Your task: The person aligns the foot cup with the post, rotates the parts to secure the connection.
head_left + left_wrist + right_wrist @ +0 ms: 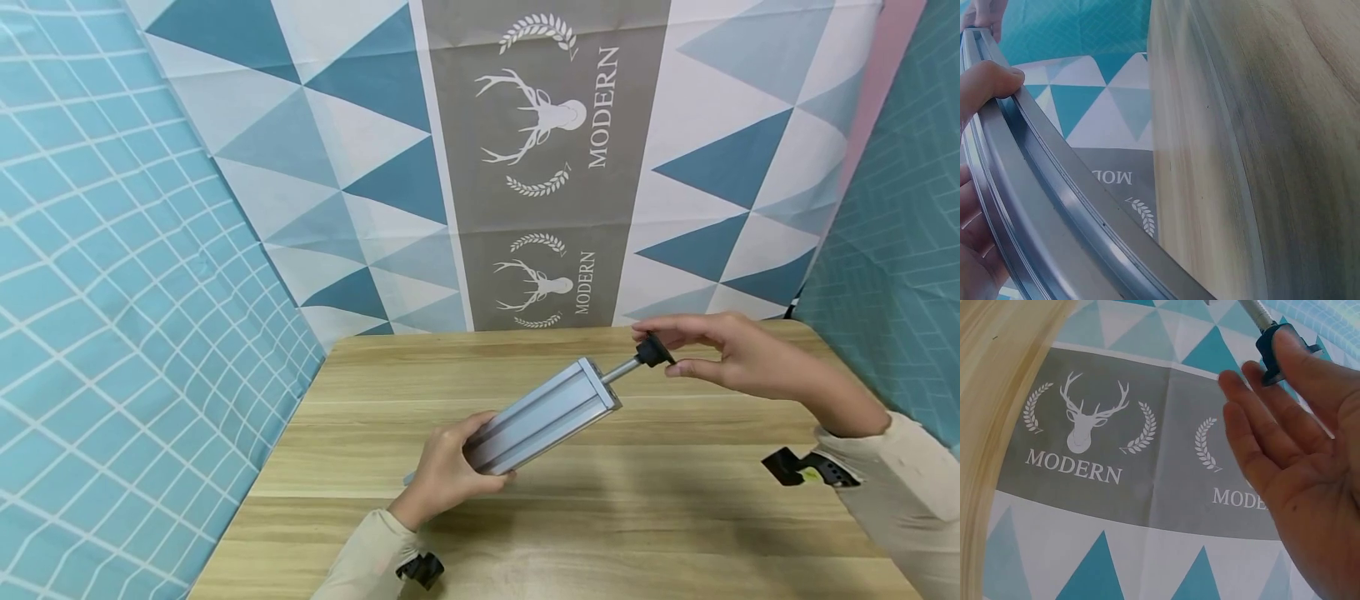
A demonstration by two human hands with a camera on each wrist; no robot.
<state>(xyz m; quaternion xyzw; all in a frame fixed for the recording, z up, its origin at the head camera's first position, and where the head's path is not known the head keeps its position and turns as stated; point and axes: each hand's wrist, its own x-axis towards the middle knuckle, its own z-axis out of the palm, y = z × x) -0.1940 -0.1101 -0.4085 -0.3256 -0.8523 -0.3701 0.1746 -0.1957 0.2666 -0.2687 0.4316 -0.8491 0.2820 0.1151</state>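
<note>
My left hand (pixel 444 467) grips a silver aluminium profile (pixel 543 417) with long grooves and holds it slanted above the table. The thumb (pixel 997 81) lies over the near edge in the left wrist view, with the other fingers around the far side. From the profile's upper right end sticks out a threaded rod (pixel 621 370), tipped with a black levelling foot (pixel 654 350). Between thumb and fingertips my right hand (pixel 738 354) pinches that foot. In the right wrist view the foot (pixel 1269 353) is partly covered by the thumb, and the remaining fingers extend loosely.
Below both hands is a wooden table (pixel 360 517). A patterned cloth (pixel 375 150) with deer heads hangs behind its back edge. Blue checked cloth (pixel 112 292) lines the left side, and teal cloth (pixel 900 250) the right. Black straps with mounts (pixel 813 468) sit at the sleeves.
</note>
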